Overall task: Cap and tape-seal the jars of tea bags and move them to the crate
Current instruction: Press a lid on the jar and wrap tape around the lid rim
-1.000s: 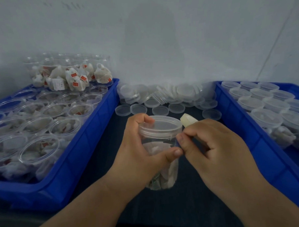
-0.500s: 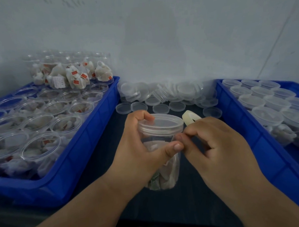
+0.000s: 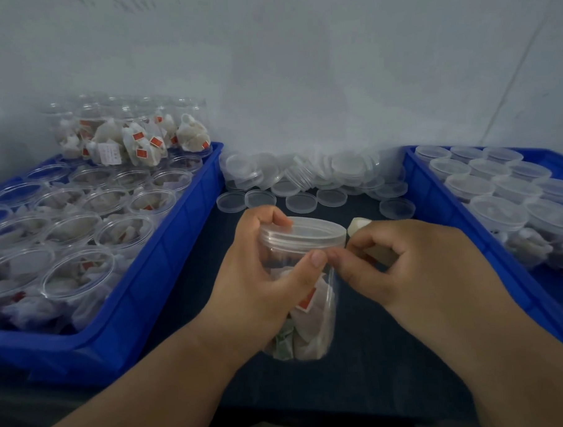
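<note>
The left hand (image 3: pixel 250 279) grasps a clear, cylindrical plastic jar (image 3: pixel 314 321) of white tea bags, its thumb just under the ribbed, translucent lid (image 3: pixel 303 233). The right hand (image 3: pixel 414 265), curled round a cream tape roll (image 3: pixel 359 224), pinches at the lid's edge. Left of the jar, the glossy blue left crate (image 3: pixel 165 250) holds open jars. The right crate (image 3: pixel 441 200) holds capped ones. Loose lids (image 3: pixel 304 176), flat and round, are heaped behind the jar.

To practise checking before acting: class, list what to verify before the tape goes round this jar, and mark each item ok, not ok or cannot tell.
1. Lid seated on jar: ok.
2. Left hand grips the jar: ok.
3. Right hand holds the tape roll: ok.
4. Tape end stuck at the lid seam: cannot tell.
5. Free spot in the right crate: cannot tell.
</note>
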{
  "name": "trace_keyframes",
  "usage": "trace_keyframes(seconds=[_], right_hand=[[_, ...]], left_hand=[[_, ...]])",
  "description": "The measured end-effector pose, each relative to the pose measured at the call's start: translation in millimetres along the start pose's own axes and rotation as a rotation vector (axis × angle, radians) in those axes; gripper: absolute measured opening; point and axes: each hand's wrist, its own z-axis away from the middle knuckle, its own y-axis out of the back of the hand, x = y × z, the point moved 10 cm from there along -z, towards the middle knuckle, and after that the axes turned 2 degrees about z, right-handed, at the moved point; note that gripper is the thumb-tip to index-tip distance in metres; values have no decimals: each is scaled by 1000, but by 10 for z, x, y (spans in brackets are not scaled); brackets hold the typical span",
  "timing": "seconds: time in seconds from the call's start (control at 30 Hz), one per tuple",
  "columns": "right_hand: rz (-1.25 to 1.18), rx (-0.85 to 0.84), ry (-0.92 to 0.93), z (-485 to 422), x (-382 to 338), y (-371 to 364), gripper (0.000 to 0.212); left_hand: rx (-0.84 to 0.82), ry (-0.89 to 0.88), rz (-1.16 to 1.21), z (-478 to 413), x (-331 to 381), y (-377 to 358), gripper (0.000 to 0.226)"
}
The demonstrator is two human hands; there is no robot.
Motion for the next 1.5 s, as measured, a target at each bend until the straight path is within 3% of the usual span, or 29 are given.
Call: trace_keyframes(seconds=[0.1,0.23,0.47,0.77,0.83,0.9,0.97,1.07,1.17,1.2,1.33,1.5], right_hand=[[-2,-61,-2,-4,28,10,56],[-183,-124,26,24,38,81,31],[-180,7,100,54,3,241,37],[-217,58,48,38,125,146,45],[-259,25,15,17,174,92,50],[-309,-43,-11,-2,207,26,55],[-343,-129,-24,5,226,-46,55],[-344,-133,-23,36,225,-50,51],[-293,-60,-58,62,275,-7,56],[-269,-52,-64,72,275,-9,57],[-143,-60,-3,99,163,-34,59],[-299,-176,21,79,154,21,55]], left_hand=[[-6,0,11,-8,-5,12,44],[5,72,77,-33,-91,74,34],[-34,184,219,-18,-210,9,36],[-107,150,309,40,-90,-50,27],[-130,133,297,47,-63,-54,38],[-149,134,249,54,-71,-59,75],[-155,154,175,61,-101,-47,97],[-173,202,83,48,-176,-3,94],[-168,271,88,23,-277,24,70],[-169,289,106,23,-298,12,74],[-116,291,51,29,-326,-27,120],[-9,347,115,40,-360,71,126]])
